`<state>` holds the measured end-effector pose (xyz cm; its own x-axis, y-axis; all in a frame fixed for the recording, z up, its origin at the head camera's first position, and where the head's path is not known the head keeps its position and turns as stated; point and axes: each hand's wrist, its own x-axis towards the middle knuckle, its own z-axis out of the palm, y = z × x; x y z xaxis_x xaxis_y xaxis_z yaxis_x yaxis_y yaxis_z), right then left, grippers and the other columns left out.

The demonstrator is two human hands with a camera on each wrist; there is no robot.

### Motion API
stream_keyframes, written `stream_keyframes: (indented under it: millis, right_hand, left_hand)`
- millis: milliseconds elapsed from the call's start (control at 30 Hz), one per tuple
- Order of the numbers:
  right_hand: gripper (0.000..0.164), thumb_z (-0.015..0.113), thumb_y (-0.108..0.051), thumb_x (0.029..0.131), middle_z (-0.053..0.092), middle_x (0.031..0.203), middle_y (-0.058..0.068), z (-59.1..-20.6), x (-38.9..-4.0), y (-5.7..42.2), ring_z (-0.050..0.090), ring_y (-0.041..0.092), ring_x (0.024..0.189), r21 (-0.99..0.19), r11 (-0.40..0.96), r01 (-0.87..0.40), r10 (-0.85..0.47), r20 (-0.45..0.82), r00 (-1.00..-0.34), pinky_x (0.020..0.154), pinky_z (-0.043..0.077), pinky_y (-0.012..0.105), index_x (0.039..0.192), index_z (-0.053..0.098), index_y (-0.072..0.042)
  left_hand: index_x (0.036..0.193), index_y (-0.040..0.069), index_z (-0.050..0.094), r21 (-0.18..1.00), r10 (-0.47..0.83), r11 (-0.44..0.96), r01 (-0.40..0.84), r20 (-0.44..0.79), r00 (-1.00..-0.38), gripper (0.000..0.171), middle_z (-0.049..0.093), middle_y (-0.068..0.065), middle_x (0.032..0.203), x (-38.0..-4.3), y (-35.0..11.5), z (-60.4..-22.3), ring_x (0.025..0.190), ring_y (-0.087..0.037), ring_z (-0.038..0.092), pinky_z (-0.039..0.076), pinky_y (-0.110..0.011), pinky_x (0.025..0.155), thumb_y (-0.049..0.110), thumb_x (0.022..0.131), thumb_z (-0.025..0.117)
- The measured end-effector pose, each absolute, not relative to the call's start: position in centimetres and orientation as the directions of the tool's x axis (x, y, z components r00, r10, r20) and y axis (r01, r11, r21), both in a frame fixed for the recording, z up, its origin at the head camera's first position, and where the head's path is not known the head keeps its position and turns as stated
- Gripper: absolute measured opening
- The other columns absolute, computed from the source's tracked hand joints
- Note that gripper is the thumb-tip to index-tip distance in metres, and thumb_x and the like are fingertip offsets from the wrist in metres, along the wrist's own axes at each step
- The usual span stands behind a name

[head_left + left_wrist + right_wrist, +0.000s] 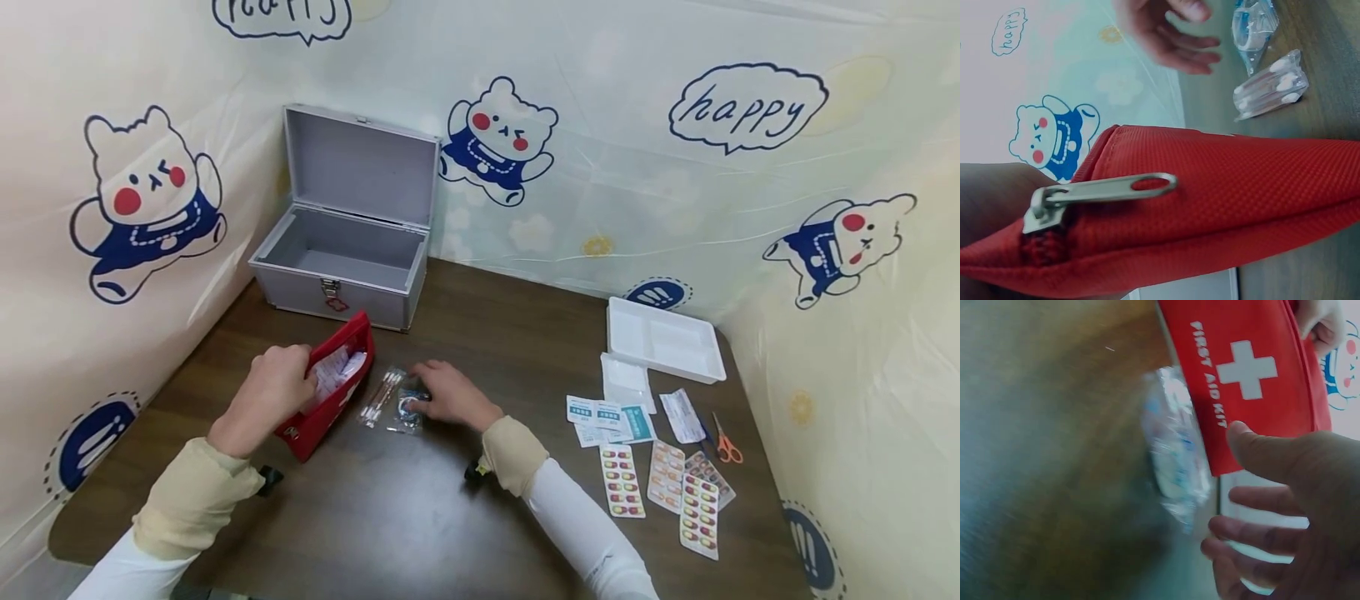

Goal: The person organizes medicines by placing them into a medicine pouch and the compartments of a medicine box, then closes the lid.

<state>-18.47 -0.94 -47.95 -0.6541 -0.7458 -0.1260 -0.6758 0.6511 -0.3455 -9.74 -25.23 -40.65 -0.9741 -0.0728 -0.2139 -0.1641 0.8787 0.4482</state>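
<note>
My left hand [273,387] grips the red first aid pouch [339,410] by its edge, holding it tilted with the mouth gaping. White wrapped packets [335,372] show inside it. A metal zipper pull [1110,189] hangs at one end in the left wrist view. To the right of the pouch lie a clear bag of cotton swabs [382,397] and a small clear packet [406,413] with something blue and white in it. My right hand [1297,519] has its fingers spread and holds nothing; in the head view it hovers by that packet, and contact is unclear.
Behind the pouch stands a silver case [337,283], lid raised. At the right are a white divided tray [663,337], several blister packs [622,482], flat packets [600,412] and orange-handled scissors [727,450]. A printed curtain [600,125] borders the table.
</note>
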Motion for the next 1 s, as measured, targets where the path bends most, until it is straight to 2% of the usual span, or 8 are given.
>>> stream_keyframes:
  millis: [100,300,433,533,667,833,1000]
  right_hand:
    - [0.054,0.076,-0.038,0.088,0.061,0.128,0.007,-48.9,-17.9,-1.1,0.059,0.023,0.118,-0.340,0.677,-0.653,-0.727,-0.166,-0.667,0.101,0.051,0.034,0.134,0.058,-0.013]
    - [0.051,0.079,-0.032,0.086,0.059,0.126,0.006,-50.1,-17.5,-1.1,0.056,0.021,0.117,-0.329,0.688,-0.647,-0.720,-0.189,-0.668,0.101,0.050,0.031,0.131,0.060,-0.016]
    - [0.055,0.080,-0.027,0.085,0.059,0.127,0.008,-50.5,-17.6,-0.7,0.057,0.021,0.117,-0.378,0.680,-0.628,-0.720,-0.187,-0.668,0.103,0.049,0.031,0.134,0.057,-0.015]
    - [0.053,0.081,-0.022,0.084,0.060,0.123,0.008,-50.6,-17.8,-0.2,0.059,0.020,0.111,-0.430,0.654,-0.622,-0.735,-0.167,-0.657,0.097,0.052,0.029,0.130,0.056,-0.015]
    - [0.043,0.080,-0.018,0.084,0.063,0.113,0.006,-50.8,-18.1,0.4,0.061,0.018,0.103,-0.496,0.601,-0.628,-0.761,-0.114,-0.639,0.090,0.052,0.026,0.120,0.056,-0.013]
    - [0.024,0.074,-0.015,0.090,0.066,0.093,0.003,-50.5,-18.3,1.0,0.060,0.013,0.086,-0.594,0.521,-0.613,-0.788,-0.059,-0.613,0.079,0.050,0.022,0.108,0.059,-0.010]
    - [0.015,0.070,-0.016,0.093,0.065,0.084,0.001,-50.1,-18.4,1.5,0.055,0.008,0.077,-0.622,0.492,-0.609,-0.792,-0.031,-0.609,0.072,0.046,0.020,0.104,0.062,-0.009]
  left_hand:
    - [0.117,-0.018,0.057,0.452,-0.073,0.878,-0.157,-0.198,-0.977,0.043,0.065,-0.038,0.105,-9.7,-25.3,-40.9,0.071,-0.035,0.070,0.061,-0.046,0.056,0.007,0.085,0.071]
    - [0.122,-0.017,0.055,0.457,-0.065,0.874,-0.164,-0.225,-0.972,0.048,0.065,-0.037,0.106,-9.2,-25.5,-40.9,0.073,-0.033,0.070,0.061,-0.047,0.057,0.012,0.087,0.070]
    - [0.122,-0.017,0.055,0.446,-0.052,0.883,-0.148,-0.221,-0.974,0.049,0.065,-0.035,0.105,-8.9,-25.4,-40.8,0.072,-0.029,0.068,0.061,-0.045,0.057,0.015,0.088,0.069]
    - [0.124,-0.016,0.055,0.452,-0.048,0.880,-0.149,-0.227,-0.973,0.050,0.065,-0.035,0.108,-8.9,-25.3,-40.8,0.073,-0.029,0.069,0.061,-0.043,0.056,0.016,0.087,0.070]
    - [0.125,-0.016,0.054,0.460,-0.040,0.874,-0.156,-0.250,-0.967,0.052,0.065,-0.035,0.109,-8.7,-25.4,-40.8,0.072,-0.028,0.069,0.061,-0.042,0.056,0.016,0.088,0.070]
    - [0.122,-0.016,0.056,0.455,-0.042,0.876,-0.159,-0.257,-0.966,0.048,0.066,-0.035,0.106,-8.7,-25.4,-40.7,0.071,-0.027,0.068,0.061,-0.043,0.056,0.015,0.088,0.070]
    - [0.120,-0.017,0.057,0.448,-0.054,0.878,-0.170,-0.261,-0.964,0.046,0.066,-0.035,0.104,-8.7,-25.3,-40.7,0.071,-0.028,0.068,0.061,-0.044,0.056,0.014,0.088,0.070]
